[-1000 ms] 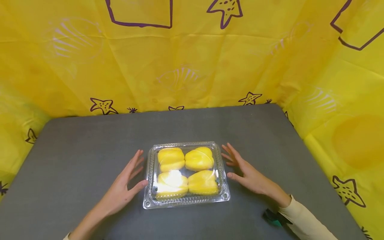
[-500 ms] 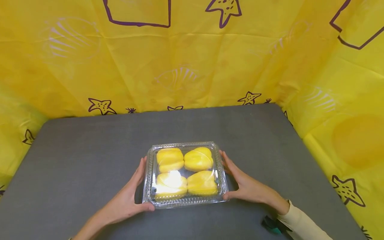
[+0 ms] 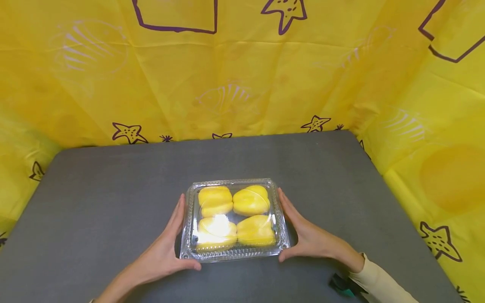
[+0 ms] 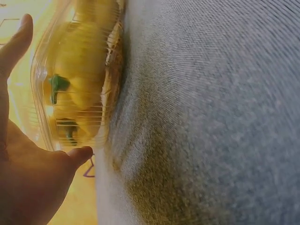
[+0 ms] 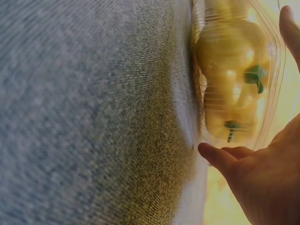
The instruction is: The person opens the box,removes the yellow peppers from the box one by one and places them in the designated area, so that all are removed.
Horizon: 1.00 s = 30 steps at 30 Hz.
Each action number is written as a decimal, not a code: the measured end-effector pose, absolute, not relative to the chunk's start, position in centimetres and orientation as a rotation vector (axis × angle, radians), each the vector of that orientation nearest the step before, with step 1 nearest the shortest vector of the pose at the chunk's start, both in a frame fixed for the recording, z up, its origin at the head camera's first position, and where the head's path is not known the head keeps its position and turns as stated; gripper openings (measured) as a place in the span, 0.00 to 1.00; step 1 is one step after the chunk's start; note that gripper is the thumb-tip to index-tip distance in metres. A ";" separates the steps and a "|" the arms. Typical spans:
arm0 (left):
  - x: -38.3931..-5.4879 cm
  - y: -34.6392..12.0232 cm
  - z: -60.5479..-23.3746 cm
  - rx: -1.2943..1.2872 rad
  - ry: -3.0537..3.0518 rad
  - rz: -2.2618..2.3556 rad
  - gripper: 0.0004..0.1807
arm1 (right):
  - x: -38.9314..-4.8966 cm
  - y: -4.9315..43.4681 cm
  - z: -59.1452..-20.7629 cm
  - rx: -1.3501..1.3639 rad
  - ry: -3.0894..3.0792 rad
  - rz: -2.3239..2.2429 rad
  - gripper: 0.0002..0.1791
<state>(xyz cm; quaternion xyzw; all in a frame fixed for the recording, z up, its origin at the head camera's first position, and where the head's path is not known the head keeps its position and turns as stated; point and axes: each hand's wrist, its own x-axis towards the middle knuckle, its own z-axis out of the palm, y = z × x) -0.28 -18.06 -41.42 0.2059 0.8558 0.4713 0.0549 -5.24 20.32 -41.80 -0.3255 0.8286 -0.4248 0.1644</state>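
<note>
A clear plastic clamshell container (image 3: pixel 242 253) of several yellow bell peppers (image 3: pixel 251 200) is at the middle front of the grey table, its lid down. My left hand (image 3: pixel 164 252) holds its left side, fingers along the edge and thumb at the near corner. On the opposite side, my right hand (image 3: pixel 308 239) holds it the same way. Green stems (image 4: pixel 58 84) show through the wall in the left wrist view. The right wrist view shows the container's other end (image 5: pixel 267 110) close to the tabletop; whether it touches is hard to tell.
Grey cloth covers the table (image 3: pixel 113 189). Yellow fabric (image 3: pixel 242 84) with starfish and fish drawings hangs at the back and both sides. A small black and green object (image 3: pixel 342 285) is beside the right sleeve (image 3: pixel 377 280).
Both hands have come in from beside the container to its sides, and the thumbs have moved down to the near corners. The container stays in about the same place.
</note>
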 end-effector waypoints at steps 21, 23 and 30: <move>-0.2 -16.5 -42.1 0.575 2.474 1.581 0.84 | -5.3 20.5 -42.0 -1.024 2.458 -1.100 0.81; -0.1 -16.4 -42.2 0.585 2.462 1.600 0.84 | -5.3 20.5 -42.1 -1.025 2.461 -1.097 0.81; 0.1 -16.3 -42.5 0.634 2.471 1.600 0.85 | -5.2 20.4 -42.2 -0.996 2.473 -1.082 0.81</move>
